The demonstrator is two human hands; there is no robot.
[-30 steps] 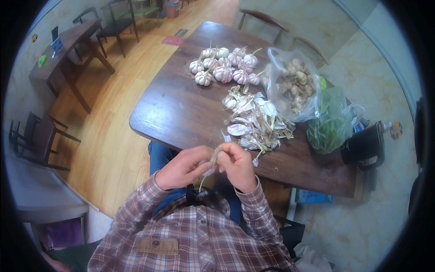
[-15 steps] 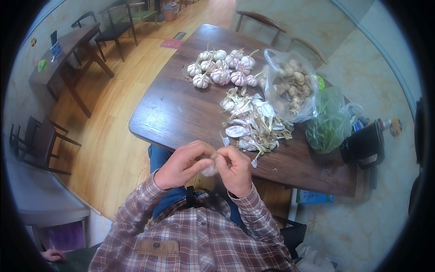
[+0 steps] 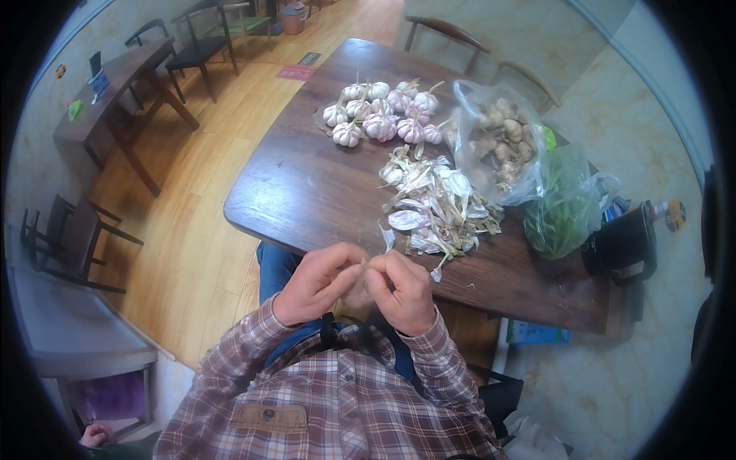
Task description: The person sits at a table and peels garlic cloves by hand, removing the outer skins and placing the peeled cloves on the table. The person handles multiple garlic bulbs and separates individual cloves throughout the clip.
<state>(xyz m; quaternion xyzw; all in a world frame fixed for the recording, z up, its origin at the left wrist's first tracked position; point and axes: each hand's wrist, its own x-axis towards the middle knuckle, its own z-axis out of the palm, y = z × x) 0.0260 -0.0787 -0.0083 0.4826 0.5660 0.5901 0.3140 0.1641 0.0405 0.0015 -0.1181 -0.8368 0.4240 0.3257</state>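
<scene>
Dimly, a pale, rounded garlic bulb (image 3: 356,296) shows, blurred, partly hidden, pinched between both hands (image 3: 320,284) (image 3: 403,292).

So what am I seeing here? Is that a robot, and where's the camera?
No robot: these are a person's own bare hands. The wide camera sits on the person's head, looking down, so straight edges bend near the rim. The left hand and right hand meet in front of the table's near edge, fingers pinched around something pale and blurred, probably garlic. On the table are whole garlic bulbs, a heap of dry peelings nearer the hands, and, to the right, a clear bag of brownish bulbs and a bag of greens.
</scene>
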